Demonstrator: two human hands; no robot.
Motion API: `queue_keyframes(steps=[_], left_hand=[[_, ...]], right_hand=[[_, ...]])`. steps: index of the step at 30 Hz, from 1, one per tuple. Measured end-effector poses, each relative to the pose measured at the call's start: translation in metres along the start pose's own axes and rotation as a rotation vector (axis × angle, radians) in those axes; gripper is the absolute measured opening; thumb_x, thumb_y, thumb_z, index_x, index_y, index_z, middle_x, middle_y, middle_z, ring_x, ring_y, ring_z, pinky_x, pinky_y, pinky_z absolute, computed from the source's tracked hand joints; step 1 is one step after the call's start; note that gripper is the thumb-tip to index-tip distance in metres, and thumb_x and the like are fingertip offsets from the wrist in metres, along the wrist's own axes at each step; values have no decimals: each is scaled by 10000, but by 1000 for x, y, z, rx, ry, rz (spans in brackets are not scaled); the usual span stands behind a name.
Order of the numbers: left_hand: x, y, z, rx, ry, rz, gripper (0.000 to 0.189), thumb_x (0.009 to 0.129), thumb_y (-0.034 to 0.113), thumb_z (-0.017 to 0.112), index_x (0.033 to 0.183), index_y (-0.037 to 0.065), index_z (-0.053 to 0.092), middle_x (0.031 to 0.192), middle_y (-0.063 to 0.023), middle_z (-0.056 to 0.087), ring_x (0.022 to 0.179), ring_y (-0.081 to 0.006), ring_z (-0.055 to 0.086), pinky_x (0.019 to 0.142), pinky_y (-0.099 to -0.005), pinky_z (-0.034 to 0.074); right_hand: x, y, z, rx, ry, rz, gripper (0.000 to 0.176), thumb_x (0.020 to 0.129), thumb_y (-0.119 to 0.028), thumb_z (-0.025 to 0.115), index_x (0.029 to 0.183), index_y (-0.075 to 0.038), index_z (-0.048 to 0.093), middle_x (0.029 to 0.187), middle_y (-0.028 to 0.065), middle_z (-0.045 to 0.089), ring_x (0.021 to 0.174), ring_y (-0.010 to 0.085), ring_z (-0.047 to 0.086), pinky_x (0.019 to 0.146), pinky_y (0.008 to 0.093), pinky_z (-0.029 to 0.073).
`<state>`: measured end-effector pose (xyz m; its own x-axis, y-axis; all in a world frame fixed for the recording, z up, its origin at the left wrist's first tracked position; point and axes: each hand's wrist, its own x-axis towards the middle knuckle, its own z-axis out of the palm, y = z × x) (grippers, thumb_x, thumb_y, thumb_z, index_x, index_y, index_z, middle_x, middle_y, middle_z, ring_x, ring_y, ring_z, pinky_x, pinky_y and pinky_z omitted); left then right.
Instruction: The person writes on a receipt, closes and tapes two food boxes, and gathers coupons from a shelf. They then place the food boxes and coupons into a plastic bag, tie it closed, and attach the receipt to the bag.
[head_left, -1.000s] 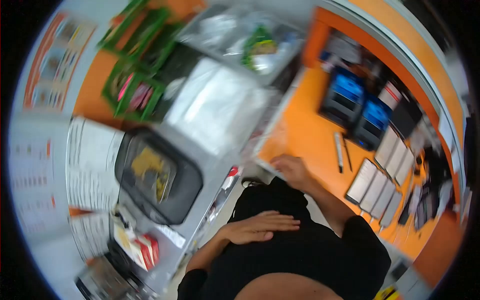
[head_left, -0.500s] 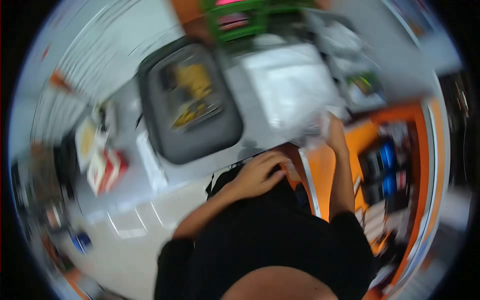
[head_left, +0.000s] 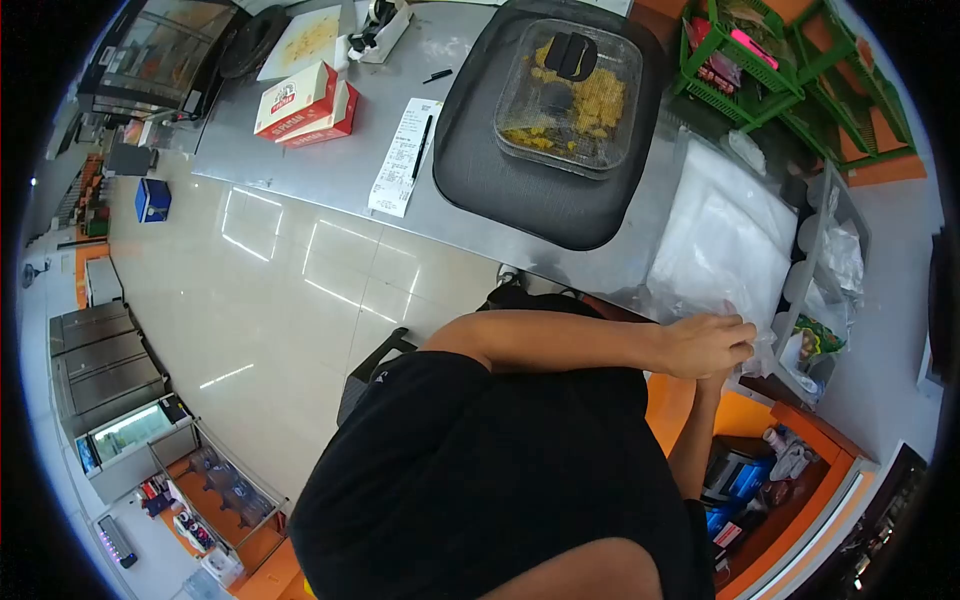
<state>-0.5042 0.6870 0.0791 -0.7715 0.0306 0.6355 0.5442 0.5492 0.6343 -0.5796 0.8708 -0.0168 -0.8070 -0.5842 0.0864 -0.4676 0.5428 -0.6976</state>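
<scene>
While the left hand point(head_left: 703, 345), fingers curled, overlaps the mostly hidden right hand point(head_left: 714, 382), what either grips cannot be determined. Just beyond them lies a stack of clear plastic bags point(head_left: 728, 225), flat, whitish, crinkled nearest the fingers. Beneath is a metal counter point(head_left: 385, 88); well left of the hands, glossy tiled floor point(head_left: 330, 262) reflects lights.

A stack of translucent white plastic bags point(head_left: 725, 225) lies flat and aslant toward the right end of the metal tabletop point(head_left: 335, 172), its glossy top lightly creased, its thin near edge crumpled, partly hidden behind the fingers point(head_left: 738, 336).
</scene>
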Motion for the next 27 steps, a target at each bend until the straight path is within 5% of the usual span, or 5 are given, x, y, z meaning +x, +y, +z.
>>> queue_keyframes(steps=[9, 18, 21, 23, 27], left_hand=[[2, 43, 5, -204, 82, 137, 182, 863, 135, 679, 993, 16, 633, 936, -110, 537, 787, -282, 648, 589, -398, 569], [13, 36, -49, -24, 250, 304, 196, 802, 186, 767, 953, 90, 686, 1025, -86, 643, 855, -250, 672, 717, -413, 566], [-37, -9, -143, 424, 466, -17, 149, 838, 126, 761, 965, 101, 686, 902, -76, 678, 844, -248, 681, 734, -377, 549], [-91, -36, -236, 626, 955, -403, 96, 914, 101, 708, 988, 44, 688, 959, -92, 702, 832, -195, 663, 706, -337, 536], [-269, -121, -343, 1068, 870, -987, 303, 920, 298, 728, 1046, 23, 715, 1010, -154, 710, 916, -346, 671, 827, -447, 534]], right_hand=[[18, -67, -23, -256, 152, -174, 378, 927, -177, 713, 1256, 2, 665, 1256, 192, 684, 1150, 362, 663, 963, 448, 527], [31, -81, -27, -470, 216, -237, 384, 929, -199, 726, 1250, 3, 665, 1260, 184, 683, 1151, 357, 663, 967, 440, 524], [24, -52, -9, -88, 14, -146, 382, 927, -192, 754, 1242, -2, 653, 1193, 188, 677, 1161, 337, 629, 994, 430, 487], [15, -49, 1, -143, 19, -81, 362, 929, -189, 757, 1219, 3, 657, 1183, 177, 678, 1122, 325, 643, 965, 419, 505], [8, -23, 16, -126, -4, -12, 288, 936, -152, 750, 1157, 15, 672, 1127, 153, 687, 1016, 289, 680, 855, 371, 546]])
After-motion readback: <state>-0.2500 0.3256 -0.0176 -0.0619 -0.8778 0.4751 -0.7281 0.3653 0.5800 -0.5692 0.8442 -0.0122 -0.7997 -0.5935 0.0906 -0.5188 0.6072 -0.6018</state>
